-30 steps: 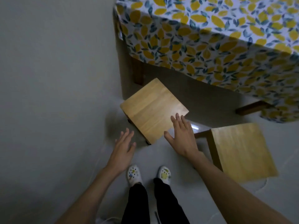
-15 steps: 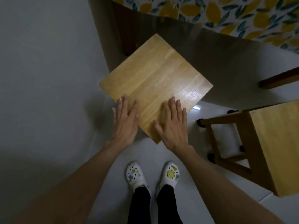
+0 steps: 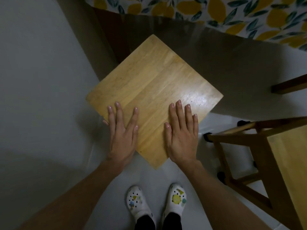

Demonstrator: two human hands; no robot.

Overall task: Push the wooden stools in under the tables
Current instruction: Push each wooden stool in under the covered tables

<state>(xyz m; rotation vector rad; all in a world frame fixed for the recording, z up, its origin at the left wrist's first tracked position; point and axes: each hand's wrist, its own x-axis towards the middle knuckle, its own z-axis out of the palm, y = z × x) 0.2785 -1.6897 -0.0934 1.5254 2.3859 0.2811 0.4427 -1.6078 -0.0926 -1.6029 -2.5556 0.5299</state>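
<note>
A wooden stool [image 3: 154,87] with a square light seat stands turned like a diamond right in front of me, its far corner near the shadow under the table [image 3: 216,12], which wears a lemon-print cloth. My left hand [image 3: 122,130] lies flat on the seat's near left edge, fingers spread. My right hand [image 3: 181,131] lies flat on the near right part of the seat. A second wooden stool [image 3: 285,163] stands at the right, its legs and crossbars showing.
A pale wall [image 3: 36,80] runs close along the left. A dark table leg [image 3: 109,30] stands behind the stool's left corner, and another table leg [image 3: 289,85] reaches in at the right. My feet in white clogs [image 3: 156,201] stand on the light floor.
I have bent down closer; both hands went from hovering above the stool to resting flat on its seat. The stool now fills more of the view.
</note>
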